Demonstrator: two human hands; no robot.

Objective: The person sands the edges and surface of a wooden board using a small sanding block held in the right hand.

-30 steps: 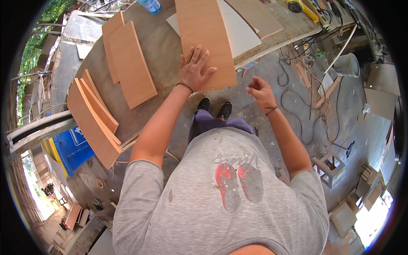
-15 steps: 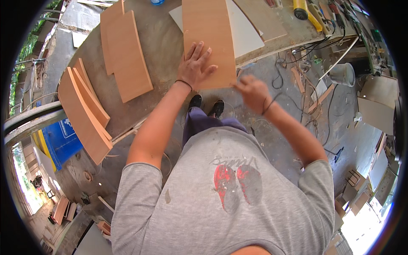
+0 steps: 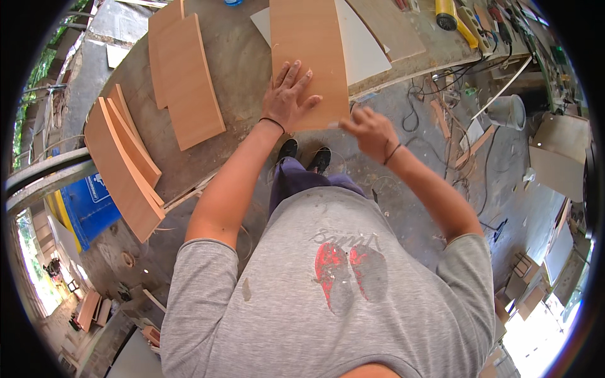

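A long wood-toned board (image 3: 312,57) lies on the workbench, its short near end sticking out toward my body. Flat on its near left part rests my left hand (image 3: 288,97), fingers spread. By the near right corner, my right hand (image 3: 372,131) is closed with fingers pinched. A small pale flat piece (image 3: 333,125) pokes out from those fingers against the board's near edge; most of it is covered, so its kind is unclear. Under the board lies a white panel (image 3: 365,53).
More wood-toned boards (image 3: 195,94) lie on the bench (image 3: 242,82) to the left, and several curved-looking ones (image 3: 123,167) overhang its near left edge. A yellow tool (image 3: 446,16) and cables sit at the far right. Offcuts, cords and a bucket (image 3: 507,112) are on the floor at right.
My right hand has shifted slightly left along the board's near end, and the pale piece now shows. My left hand stays pressed in place.
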